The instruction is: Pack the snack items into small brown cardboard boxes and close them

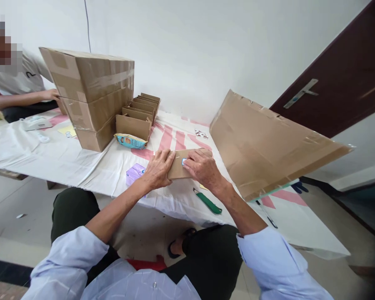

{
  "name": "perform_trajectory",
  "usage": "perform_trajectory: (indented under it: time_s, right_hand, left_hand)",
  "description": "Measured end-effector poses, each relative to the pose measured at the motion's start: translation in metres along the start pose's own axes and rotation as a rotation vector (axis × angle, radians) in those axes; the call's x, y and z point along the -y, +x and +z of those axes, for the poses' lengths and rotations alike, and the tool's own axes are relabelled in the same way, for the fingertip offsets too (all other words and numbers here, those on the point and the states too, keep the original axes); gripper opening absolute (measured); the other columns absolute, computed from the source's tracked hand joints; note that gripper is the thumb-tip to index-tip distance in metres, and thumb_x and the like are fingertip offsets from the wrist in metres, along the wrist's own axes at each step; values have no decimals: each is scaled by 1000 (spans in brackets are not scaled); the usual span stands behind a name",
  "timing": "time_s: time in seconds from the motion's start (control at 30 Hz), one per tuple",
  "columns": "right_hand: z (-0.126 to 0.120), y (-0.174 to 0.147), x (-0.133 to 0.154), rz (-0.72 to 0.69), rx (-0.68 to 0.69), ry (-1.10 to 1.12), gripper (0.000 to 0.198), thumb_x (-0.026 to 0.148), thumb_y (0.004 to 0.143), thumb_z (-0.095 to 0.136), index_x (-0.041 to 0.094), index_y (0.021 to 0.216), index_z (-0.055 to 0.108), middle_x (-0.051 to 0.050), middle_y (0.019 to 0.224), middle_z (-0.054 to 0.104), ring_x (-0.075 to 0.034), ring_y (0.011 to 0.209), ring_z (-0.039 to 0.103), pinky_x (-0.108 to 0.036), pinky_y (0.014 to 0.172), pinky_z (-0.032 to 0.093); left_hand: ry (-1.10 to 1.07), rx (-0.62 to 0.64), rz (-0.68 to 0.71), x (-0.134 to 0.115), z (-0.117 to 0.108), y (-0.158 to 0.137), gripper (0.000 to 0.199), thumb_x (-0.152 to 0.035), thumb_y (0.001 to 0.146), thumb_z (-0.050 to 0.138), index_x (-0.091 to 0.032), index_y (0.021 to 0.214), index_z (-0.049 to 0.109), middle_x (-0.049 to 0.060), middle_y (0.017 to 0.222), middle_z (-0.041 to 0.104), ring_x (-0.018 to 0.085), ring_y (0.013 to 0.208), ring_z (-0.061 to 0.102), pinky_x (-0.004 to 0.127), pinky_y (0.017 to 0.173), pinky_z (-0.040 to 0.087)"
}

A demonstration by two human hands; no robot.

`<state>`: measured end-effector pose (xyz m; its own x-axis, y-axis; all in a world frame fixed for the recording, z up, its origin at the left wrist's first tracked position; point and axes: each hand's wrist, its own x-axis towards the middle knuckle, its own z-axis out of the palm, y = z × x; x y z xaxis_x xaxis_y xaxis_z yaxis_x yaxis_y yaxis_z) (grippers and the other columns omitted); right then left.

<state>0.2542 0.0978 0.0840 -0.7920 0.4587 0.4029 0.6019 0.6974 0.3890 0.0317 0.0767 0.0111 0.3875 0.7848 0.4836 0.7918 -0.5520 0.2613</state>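
Observation:
A small brown cardboard box (176, 170) is in front of me at the table's near side. My left hand (157, 170) grips its left end, fingers on top and thumb low on the near side. Closed in a pinch, my right hand (203, 167) rests over the box's right part. At its fingertips is a small blue-edged sticker (183, 161), against the top of the box; the fingers cover part of it. Beside my left wrist sits a purple box (134, 173). A green utility knife (208, 201) lies below my right hand.
Stacked cardboard boxes (101, 91) stand at left, with cardboard dividers (133, 126) and a blue snack packet (130, 141) beside them. A large cardboard sheet (268, 146) leans at right. A pen (267, 214) lies near the right edge. Another person (21, 79) sits at far left.

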Motion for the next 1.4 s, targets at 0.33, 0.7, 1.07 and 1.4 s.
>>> perform_trajectory:
  time_s: [0.33,0.7,1.07,1.4]
  right_hand:
    - [15,2,-4,100,-143,168,24,15,105,54,21,86,67,-9,92,70,-26,90,60,-39,86,44]
    - [-3,-14,-16,600,-388,907,26,42,104,64,22,89,66,0,84,66,-17,78,60,-31,76,52]
    - [89,-146,-68,1208,-303,907,43,65,82,70,23,75,64,-1,67,64,-16,63,59,-29,62,54]
    - [170,-181,-88,1236,-127,684,26,44,87,54,25,70,57,-3,70,65,-21,73,62,-31,68,51]
  left_hand:
    - [-16,-6,25,4,1,1,108,-28,72,85,-14,165,31,26,159,46,47,140,47,62,115,46]
    - [-63,-50,68,17,3,3,112,-34,72,88,-17,166,30,25,157,46,48,141,47,67,120,43]
    - [-245,79,-169,104,-16,-7,115,-73,70,83,-18,162,40,17,151,51,42,144,47,58,122,45]
    - [-238,94,-338,119,-32,-11,123,-88,70,76,-18,164,42,16,151,52,39,138,52,50,103,60]
